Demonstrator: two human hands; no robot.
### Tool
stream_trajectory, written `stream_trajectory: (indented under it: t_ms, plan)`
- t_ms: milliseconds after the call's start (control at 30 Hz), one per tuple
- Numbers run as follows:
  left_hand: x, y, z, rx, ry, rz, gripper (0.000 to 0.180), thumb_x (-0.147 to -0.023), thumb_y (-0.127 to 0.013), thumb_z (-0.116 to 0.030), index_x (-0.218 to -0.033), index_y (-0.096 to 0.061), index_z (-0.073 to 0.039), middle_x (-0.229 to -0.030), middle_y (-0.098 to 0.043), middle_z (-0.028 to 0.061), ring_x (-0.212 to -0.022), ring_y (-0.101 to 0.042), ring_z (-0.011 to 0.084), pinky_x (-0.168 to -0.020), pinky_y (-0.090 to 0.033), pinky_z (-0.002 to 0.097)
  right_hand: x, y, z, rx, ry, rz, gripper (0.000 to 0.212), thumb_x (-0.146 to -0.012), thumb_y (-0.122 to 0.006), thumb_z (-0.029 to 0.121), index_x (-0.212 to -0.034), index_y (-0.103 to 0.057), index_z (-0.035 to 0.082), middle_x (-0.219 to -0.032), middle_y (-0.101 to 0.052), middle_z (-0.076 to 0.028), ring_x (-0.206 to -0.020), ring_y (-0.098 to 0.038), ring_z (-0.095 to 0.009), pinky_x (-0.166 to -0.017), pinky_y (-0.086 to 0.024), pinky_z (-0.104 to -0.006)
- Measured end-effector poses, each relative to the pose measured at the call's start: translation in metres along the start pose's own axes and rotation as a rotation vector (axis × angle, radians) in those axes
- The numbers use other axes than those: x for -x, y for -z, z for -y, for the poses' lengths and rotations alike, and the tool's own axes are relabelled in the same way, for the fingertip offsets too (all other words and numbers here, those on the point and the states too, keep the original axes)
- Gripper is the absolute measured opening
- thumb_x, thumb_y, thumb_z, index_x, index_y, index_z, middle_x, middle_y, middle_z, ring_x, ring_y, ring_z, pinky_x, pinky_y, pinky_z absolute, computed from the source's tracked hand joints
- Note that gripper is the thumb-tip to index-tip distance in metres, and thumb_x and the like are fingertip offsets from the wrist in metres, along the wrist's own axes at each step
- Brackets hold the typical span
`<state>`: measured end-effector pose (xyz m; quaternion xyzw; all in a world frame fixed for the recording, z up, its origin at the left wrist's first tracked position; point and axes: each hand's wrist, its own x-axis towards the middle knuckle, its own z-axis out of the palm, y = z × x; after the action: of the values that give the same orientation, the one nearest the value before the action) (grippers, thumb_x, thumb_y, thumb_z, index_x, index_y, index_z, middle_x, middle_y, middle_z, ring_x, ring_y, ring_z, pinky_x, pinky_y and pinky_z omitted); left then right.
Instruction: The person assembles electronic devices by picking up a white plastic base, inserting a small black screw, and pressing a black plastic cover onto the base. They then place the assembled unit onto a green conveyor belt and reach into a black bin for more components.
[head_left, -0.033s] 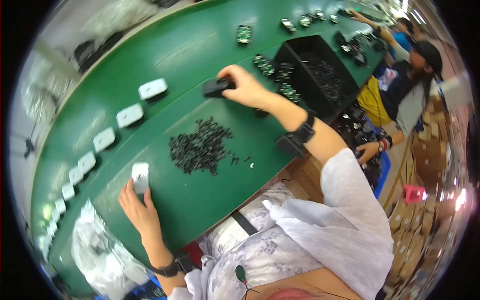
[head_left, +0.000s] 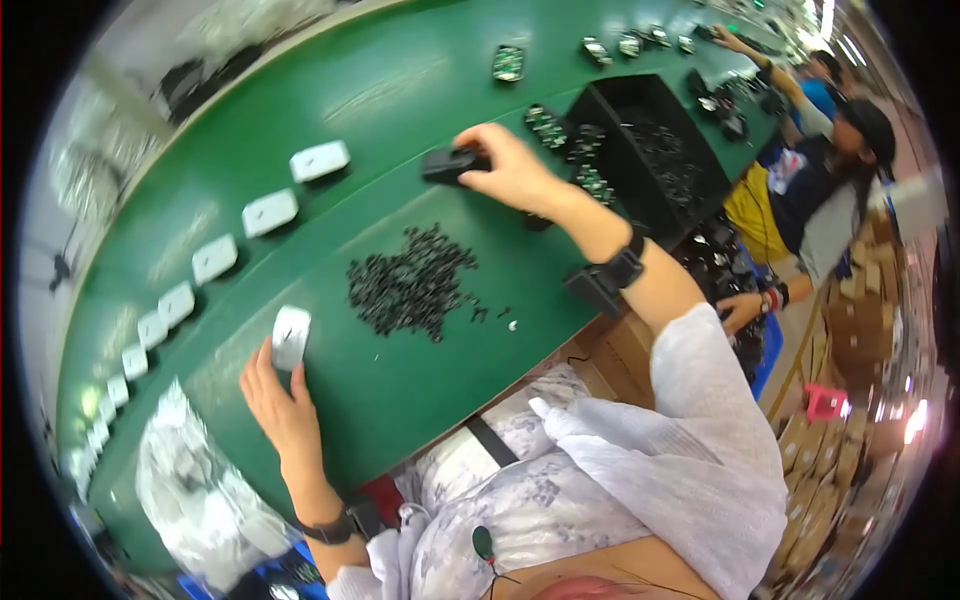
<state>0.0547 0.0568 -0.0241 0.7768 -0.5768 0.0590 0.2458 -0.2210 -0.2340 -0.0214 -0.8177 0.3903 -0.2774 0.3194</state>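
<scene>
At the near left of the green table, my left hand (head_left: 285, 410) has its thumb and fingers closed about the lower end of a white plastic case (head_left: 291, 335) with rounded corners and a small dark mark on its face. My right hand (head_left: 512, 172) reaches to the middle of the table, its fingers wrapped over a black block-shaped object (head_left: 448, 165). Part of that block is hidden under the fingers, and its exact kind does not show. Between my hands, nearer me, lies a loose pile of small black parts (head_left: 410, 282), with a few strays at its right side.
Similar white cases (head_left: 270, 212) form a curved row along the left. Right of my right hand are green circuit boards (head_left: 546, 128) and a black bin (head_left: 655, 190) holding dark parts. A clear plastic bag (head_left: 195, 490) lies near left. A co-worker (head_left: 800, 180) sits at the right.
The whole view has shifted slightly, so the table's things appear a little further right. The white case in my left hand looks a bit more tilted. Both hands keep their holds.
</scene>
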Motion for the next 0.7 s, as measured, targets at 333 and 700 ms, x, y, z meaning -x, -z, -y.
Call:
stream_trajectory:
  t_ms: [333,700]
  plan:
    - [-0.004,-0.002,-0.005,0.157,-0.033,0.018,0.048,-0.073,-0.066,0.0,-0.119,-0.054,-0.008,-0.111,-0.058,0.0094,-0.107,-0.052,0.0297,-0.09,-0.039,0.0407,-0.008,-0.003,0.014,0.387,0.245,-0.025,0.045,-0.081,-0.065,0.008,-0.124,-0.05,0.005,-0.11,-0.059,-0.015,-0.1,-0.059,-0.025,-0.087,-0.048,-0.0347]
    - [0.002,0.004,0.006,0.272,0.016,-0.014,0.049,-0.074,-0.064,0.004,-0.121,-0.053,-0.007,-0.111,-0.059,0.0088,-0.108,-0.052,0.0278,-0.09,-0.04,0.0403,0.023,-0.077,0.142,-0.218,0.241,0.379,0.044,-0.082,-0.069,0.008,-0.123,-0.055,0.003,-0.111,-0.062,-0.007,-0.099,-0.059,-0.017,-0.088,-0.046,-0.0296]
